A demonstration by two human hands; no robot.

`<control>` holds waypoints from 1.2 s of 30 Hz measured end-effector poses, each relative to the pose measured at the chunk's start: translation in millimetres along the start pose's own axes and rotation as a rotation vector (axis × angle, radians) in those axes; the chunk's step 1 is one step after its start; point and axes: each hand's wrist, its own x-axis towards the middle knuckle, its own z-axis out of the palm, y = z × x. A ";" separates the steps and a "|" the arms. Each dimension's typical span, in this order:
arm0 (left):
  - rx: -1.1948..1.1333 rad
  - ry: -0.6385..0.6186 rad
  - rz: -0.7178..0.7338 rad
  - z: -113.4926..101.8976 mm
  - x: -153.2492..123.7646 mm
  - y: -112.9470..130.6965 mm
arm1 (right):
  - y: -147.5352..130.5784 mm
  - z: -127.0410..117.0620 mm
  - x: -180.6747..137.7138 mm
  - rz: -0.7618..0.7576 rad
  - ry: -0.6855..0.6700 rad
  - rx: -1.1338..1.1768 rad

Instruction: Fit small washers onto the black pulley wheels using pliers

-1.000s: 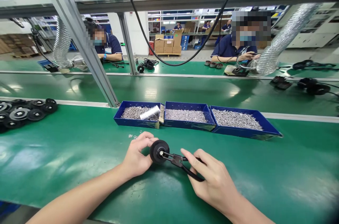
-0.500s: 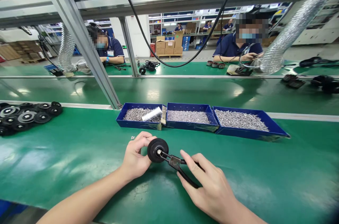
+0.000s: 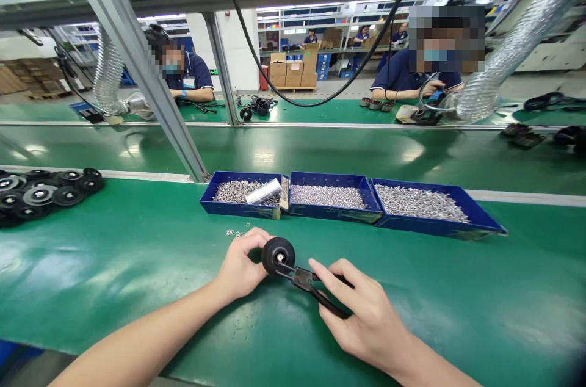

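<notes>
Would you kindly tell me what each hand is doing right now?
Left hand: closed on the black wheel.
Right hand: closed on the black pliers, tips at the wheel's hub.

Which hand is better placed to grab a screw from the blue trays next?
Probably left. The left hand only steadies the black wheel and sits just below the nearest blue tray. The right hand grips the pliers clamped at the wheel's hub, so freeing it would drop the tool.
</notes>
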 end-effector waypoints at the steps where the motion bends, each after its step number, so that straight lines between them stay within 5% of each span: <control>1: -0.021 -0.029 -0.044 1.0 0.0 -2.9 | 1.1 0.7 -0.9 0.007 -0.010 -0.004; 16: -0.074 -0.095 -0.128 2.3 -0.8 -11.4 | 9.9 0.6 -3.0 0.063 -0.076 -0.021; 24: -0.079 -0.110 -0.138 2.1 -0.5 -9.8 | 1.5 4.2 -11.2 0.045 -0.111 -0.248; 36: -0.171 -0.084 -0.199 -0.5 -1.0 -6.7 | 6.8 5.9 -3.6 0.025 -0.006 -0.057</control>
